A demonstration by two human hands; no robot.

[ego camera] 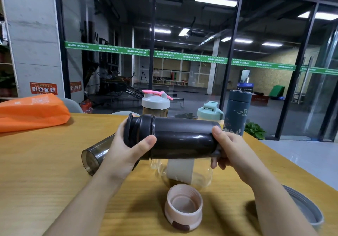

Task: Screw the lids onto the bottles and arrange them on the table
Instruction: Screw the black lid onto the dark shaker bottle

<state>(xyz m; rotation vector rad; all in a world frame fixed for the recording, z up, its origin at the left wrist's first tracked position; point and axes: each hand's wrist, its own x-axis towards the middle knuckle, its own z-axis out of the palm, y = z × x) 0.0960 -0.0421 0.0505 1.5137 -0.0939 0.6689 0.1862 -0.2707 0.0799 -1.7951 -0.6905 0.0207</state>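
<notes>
Head view: left hand (pixel 126 155) grips the black lid (pixel 136 132) of a dark smoky plastic bottle (pixel 182 137) held sideways above the wooden table (pixel 45 162); right hand (pixel 232 149) clasps its base, partly hiding a clear bottle (pixel 184 173) beneath.

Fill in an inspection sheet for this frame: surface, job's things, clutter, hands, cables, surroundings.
Surface: wooden table, light grain.
Job's things: dark bottle held sideways above the table, black lid on its left end. Smoky bottle lies on its side, open. Clear bottle lies under the held one. Pink lid sits threads up. Pink-capped shaker, mint-lidded bottle and dark blue flask stand upright at the back.
Clutter: orange bag far left; grey rim at right, unclear what.
Hands: left hand grips the lid end; right hand grips the base.
Cables: nothing seen.
Surroundings: glass wall, gym beyond.
</notes>
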